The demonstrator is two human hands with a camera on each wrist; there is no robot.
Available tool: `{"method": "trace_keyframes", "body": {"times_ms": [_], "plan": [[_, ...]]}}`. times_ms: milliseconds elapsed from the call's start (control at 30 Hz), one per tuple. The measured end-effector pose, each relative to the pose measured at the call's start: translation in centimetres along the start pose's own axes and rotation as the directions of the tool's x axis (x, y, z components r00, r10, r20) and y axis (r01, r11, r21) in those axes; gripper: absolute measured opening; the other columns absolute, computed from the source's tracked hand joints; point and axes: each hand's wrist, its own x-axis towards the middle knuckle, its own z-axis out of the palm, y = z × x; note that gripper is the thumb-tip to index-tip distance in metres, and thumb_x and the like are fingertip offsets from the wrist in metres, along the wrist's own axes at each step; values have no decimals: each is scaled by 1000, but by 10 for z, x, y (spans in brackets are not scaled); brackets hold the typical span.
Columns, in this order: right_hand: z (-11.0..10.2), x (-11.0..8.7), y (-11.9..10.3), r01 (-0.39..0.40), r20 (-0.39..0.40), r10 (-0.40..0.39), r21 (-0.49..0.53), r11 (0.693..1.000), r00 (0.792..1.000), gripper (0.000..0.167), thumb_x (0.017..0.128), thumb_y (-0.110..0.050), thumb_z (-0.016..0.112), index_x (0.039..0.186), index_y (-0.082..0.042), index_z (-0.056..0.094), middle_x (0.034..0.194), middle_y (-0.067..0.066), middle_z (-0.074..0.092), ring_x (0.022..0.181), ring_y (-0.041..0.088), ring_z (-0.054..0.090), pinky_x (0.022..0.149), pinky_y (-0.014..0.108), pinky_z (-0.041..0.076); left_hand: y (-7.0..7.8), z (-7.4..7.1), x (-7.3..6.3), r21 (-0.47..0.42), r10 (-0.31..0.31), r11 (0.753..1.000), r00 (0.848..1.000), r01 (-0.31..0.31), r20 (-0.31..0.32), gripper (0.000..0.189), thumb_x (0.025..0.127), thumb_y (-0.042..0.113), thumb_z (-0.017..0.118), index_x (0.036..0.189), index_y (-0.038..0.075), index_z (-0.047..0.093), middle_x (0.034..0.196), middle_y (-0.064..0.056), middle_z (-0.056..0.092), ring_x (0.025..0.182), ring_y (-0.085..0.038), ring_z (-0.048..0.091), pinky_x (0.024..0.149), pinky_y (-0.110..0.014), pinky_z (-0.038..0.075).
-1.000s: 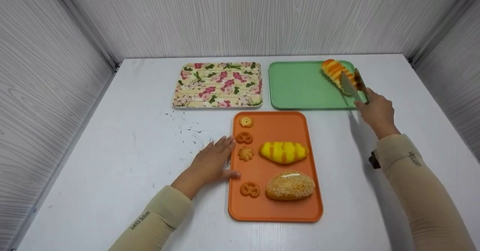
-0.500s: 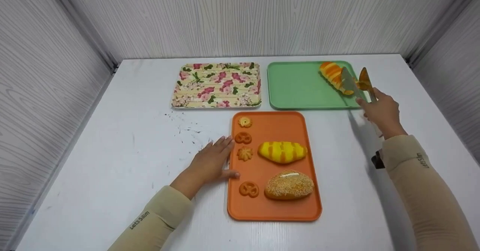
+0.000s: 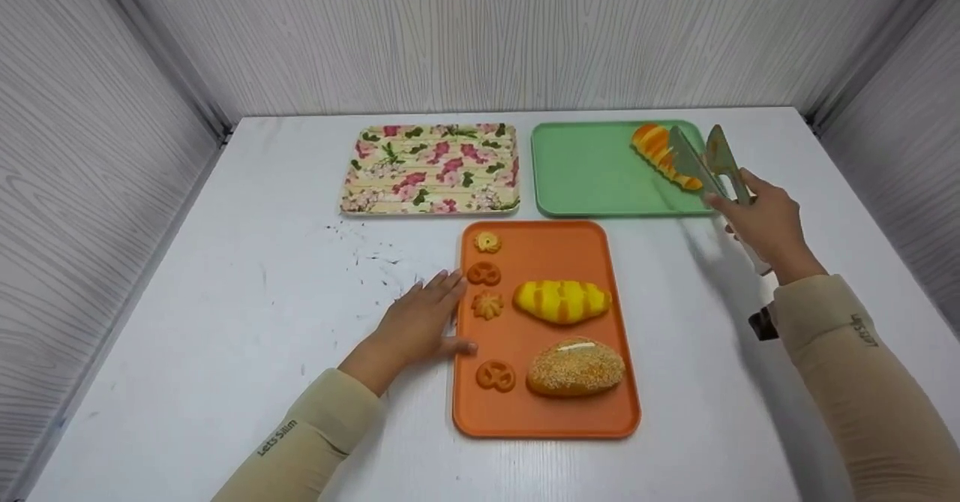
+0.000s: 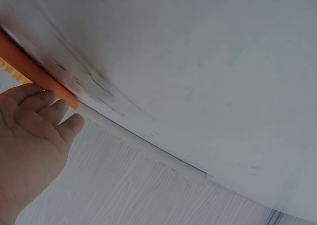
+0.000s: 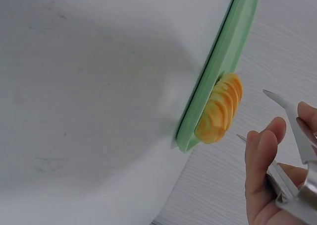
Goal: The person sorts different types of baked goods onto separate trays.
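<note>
My right hand (image 3: 771,220) grips metal food tongs (image 3: 721,158), their two flat blades spread apart with nothing between them. The tongs hang over the right end of the green tray (image 3: 585,172). On that tray lies an orange and cream striped bread (image 3: 654,149), partly covered by one blade in the head view; in the right wrist view the bread (image 5: 220,108) shows whole, apart from the tongs. My left hand (image 3: 416,322) rests at the left edge of the orange tray (image 3: 540,419), fingers straight and thumb over the rim; the left wrist view shows its fingers along that tray's side.
The orange tray carries a yellow striped bread (image 3: 562,302), a seeded loaf (image 3: 576,368), two pretzel cookies, a flower-shaped cookie (image 3: 488,305) and a round cookie (image 3: 487,242). Behind it stands a floral tray (image 3: 431,170). Panelled walls enclose the white table (image 3: 225,277).
The tongs have opened and drawn off the striped bread, which stays on the green tray. My right hand has shifted slightly right and back toward me. The left hand keeps its place.
</note>
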Motion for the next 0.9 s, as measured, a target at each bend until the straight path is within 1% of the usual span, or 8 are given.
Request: {"method": "trace_keyframes", "body": {"times_ms": [67,200,400,500,667,833,900], "plan": [[1,-3,-1,20,14,-20,4,1000,1000,91,87,-62,53,153,-10,17,117,34,56,73,23,68,58,27,48,0,0,0,2,-1,1000,1000,1,7,100,79,64,61,151,7,24,157,-6,16,143,-23,12,114,-43,14],[5,-10,-3,50,56,-51,14,999,997,89,87,-62,53,153,-13,19,116,33,58,76,27,67,59,29,49,0,-1,0,8,3,1000,1000,-3,5,99,79,64,62,151,6,25,157,-7,18,143,-23,13,114,-44,15],[12,-20,-6,51,115,-55,38,998,992,89,84,-62,57,153,-18,23,120,32,55,79,33,66,60,30,50,0,-1,0,20,4,1000,1000,-4,11,100,79,64,62,151,5,24,157,-8,18,143,-23,13,113,-43,16],[16,-25,-9,53,139,-61,64,997,988,85,84,-60,60,152,-20,26,119,29,56,79,33,66,60,29,52,0,-1,0,21,7,1000,1000,-7,6,100,79,64,62,151,5,25,157,-8,19,143,-24,14,113,-44,17],[24,-33,-11,94,168,-112,111,989,979,78,87,-52,63,151,-22,30,110,25,59,76,32,67,60,28,53,-1,-1,-1,15,16,1000,1000,-16,-3,100,79,64,62,151,4,25,157,-8,19,143,-24,15,113,-44,17],[30,-41,-12,124,202,-147,124,985,968,74,87,-48,64,150,-24,33,106,21,61,77,30,66,62,29,54,-1,0,-1,14,19,1000,1000,-18,-5,100,79,64,62,151,4,25,157,-8,19,143,-25,15,113,-44,17],[31,-43,-11,152,220,-175,118,981,960,73,88,-47,64,150,-24,34,106,21,62,77,30,66,61,29,54,-1,1,-1,15,18,1000,1000,-18,-3,100,79,64,62,151,4,25,157,-9,18,143,-25,15,113,-44,17]]}}
